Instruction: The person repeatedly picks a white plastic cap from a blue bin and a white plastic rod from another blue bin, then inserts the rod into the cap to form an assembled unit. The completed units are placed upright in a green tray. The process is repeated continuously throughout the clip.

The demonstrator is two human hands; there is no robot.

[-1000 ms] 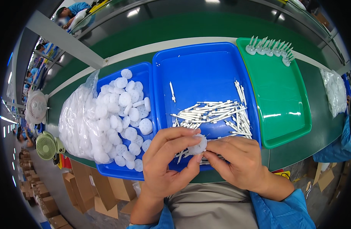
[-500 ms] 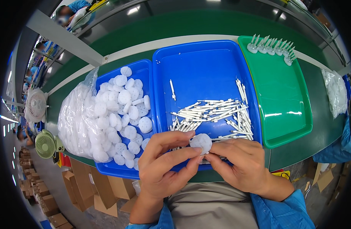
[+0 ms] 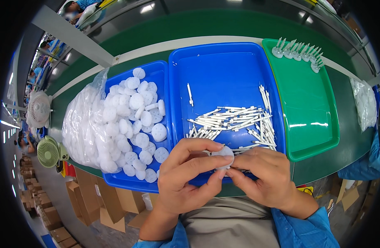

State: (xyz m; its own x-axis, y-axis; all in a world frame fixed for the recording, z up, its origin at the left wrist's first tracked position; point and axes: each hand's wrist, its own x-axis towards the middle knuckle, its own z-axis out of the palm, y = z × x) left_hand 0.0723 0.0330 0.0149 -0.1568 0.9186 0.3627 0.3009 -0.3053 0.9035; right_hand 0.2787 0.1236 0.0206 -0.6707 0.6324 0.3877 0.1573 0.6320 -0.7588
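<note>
Left hand [image 3: 188, 175]: pinches a white disc [image 3: 225, 151] between thumb and fingers.
Right hand [image 3: 265, 175]: fingertips meet at the disc's right edge; what they grip cannot be told.
White sticks [image 3: 231, 119]: strewn across a blue tray [image 3: 221, 74] just beyond the grip.

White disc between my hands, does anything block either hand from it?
Nothing visible: the left hand has its fingers directly on the disc. The right hand hides the contact at the disc's right edge.
</note>
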